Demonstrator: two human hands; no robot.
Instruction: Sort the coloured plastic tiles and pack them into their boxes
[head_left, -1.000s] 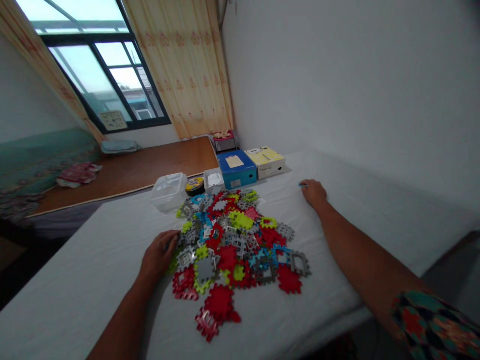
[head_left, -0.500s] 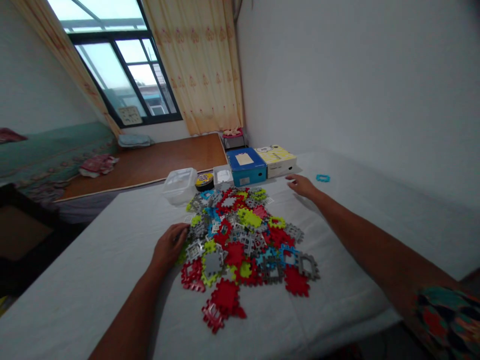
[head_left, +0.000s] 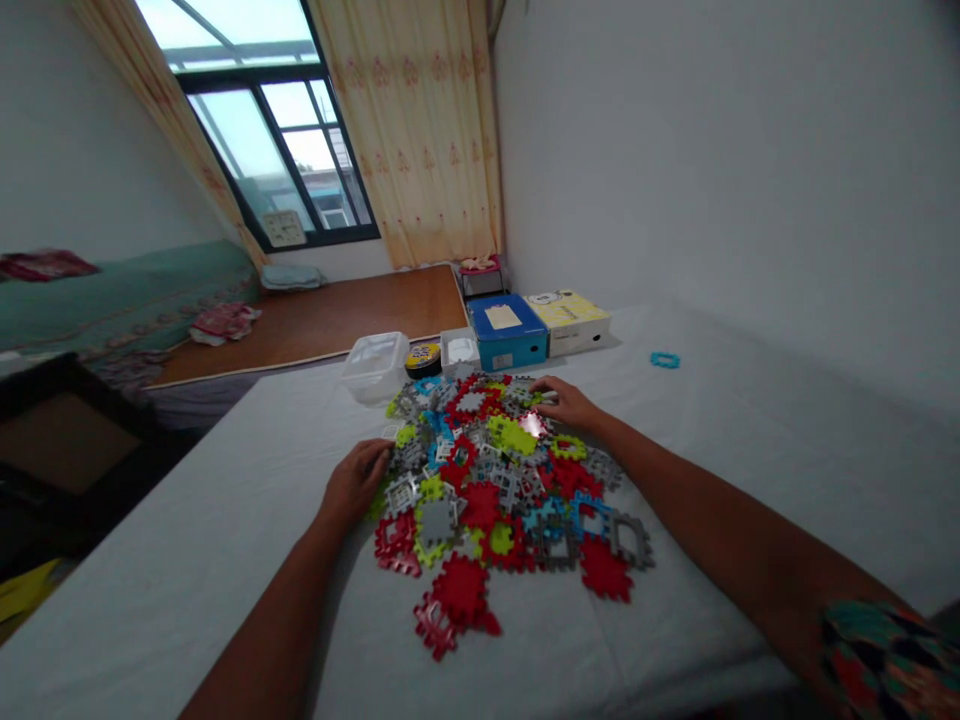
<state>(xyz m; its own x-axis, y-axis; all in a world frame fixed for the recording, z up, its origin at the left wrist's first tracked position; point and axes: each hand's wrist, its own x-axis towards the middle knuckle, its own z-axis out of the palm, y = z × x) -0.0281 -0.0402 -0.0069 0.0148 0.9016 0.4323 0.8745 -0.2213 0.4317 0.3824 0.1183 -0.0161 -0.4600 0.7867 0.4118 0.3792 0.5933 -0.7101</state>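
Observation:
A heap of interlocking plastic tiles in red, grey, lime green, blue and white lies on a white-covered surface. Their edges are toothed, and some are solid while others are hollow frames. My left hand rests against the heap's left edge, fingers loosely bent and apart, nothing visible in them. At the upper right of the heap, my right hand reaches in with its index finger and thumb spread over grey and lime tiles. A shiny red tile lies just below its fingertips. Lone at the right sits a blue tile frame.
Behind the heap stand a clear plastic container, a round black-and-yellow tin, a small white box, a blue box and a yellow-and-white box. A wall borders the right side.
My right hand has moved left from the bare cloth onto the heap's upper right. My left hand stays at the heap's left edge. The whole view has shifted slightly.

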